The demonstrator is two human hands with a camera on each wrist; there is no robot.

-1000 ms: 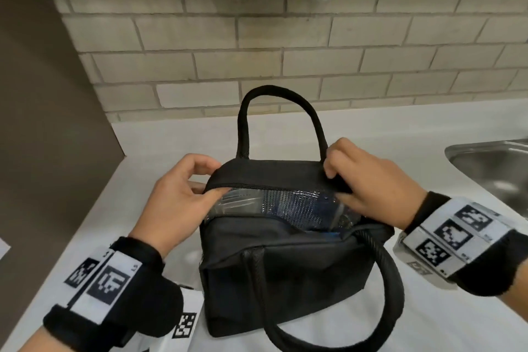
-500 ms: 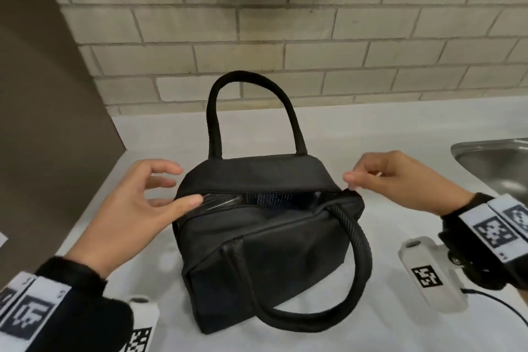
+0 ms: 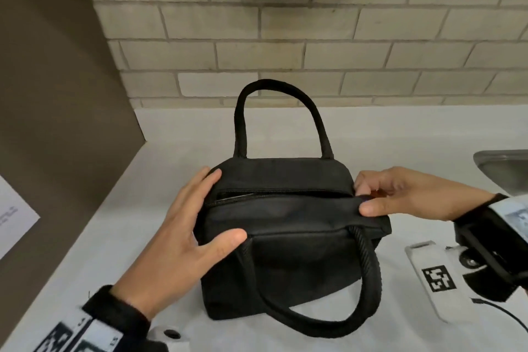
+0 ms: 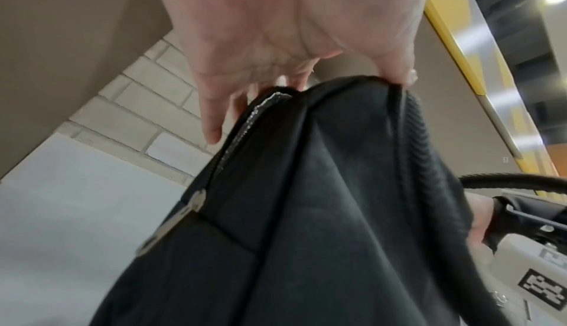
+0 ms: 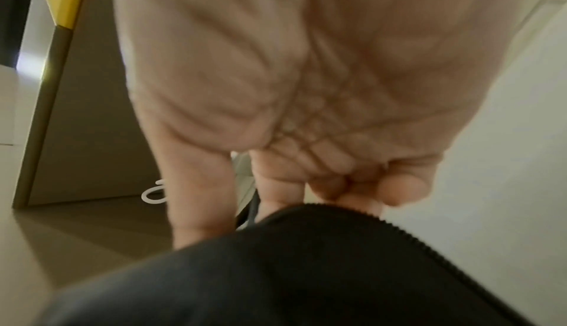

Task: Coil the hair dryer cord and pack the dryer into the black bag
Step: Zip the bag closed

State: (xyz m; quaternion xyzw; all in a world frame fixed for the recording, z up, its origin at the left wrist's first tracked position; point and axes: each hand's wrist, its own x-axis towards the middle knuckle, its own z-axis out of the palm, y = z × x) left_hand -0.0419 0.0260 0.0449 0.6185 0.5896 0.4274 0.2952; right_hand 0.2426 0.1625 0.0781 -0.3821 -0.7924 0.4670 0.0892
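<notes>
The black bag (image 3: 291, 240) stands on the white counter (image 3: 177, 157), one handle upright and the other lying over its front. Its top zip (image 3: 285, 194) is nearly closed, with a small gap at the left end. My left hand (image 3: 220, 206) presses on the bag's left end with straight fingers, thumb on the front face. My right hand (image 3: 365, 198) pinches the bag's right end at the zip line between thumb and curled forefinger. A metal zip pull (image 4: 172, 222) hangs at the left end. The hair dryer and its cord are hidden from view.
A steel sink (image 3: 503, 168) lies at the right edge. A white tagged device (image 3: 434, 280) and a thin black cable (image 3: 503, 311) lie on the counter right of the bag. A brown panel (image 3: 57, 94) walls the left side, and a brick wall (image 3: 285, 51) stands behind.
A second ago both hands held the bag's mouth wide, showing silver lining. They let go, and now the mouth is nearly closed, with the left hand pressing and the right pinching.
</notes>
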